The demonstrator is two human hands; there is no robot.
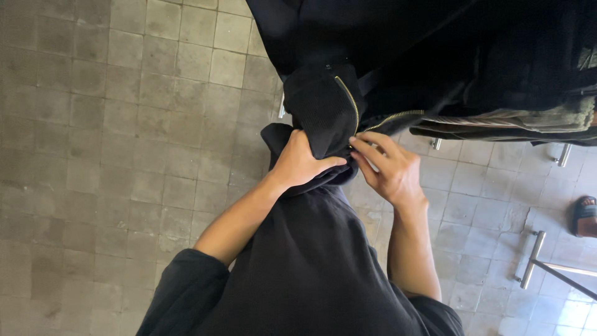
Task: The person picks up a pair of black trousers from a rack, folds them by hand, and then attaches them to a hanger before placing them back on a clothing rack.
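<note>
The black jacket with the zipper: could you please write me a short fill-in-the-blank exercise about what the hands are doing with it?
1. The left hand grips a bunch of ____ cloth.
2. The right hand pinches the jacket at the lower end of its ____-coloured zipper.
3. The floor below is covered in square ____.

Missing words: black; brass; tiles
</note>
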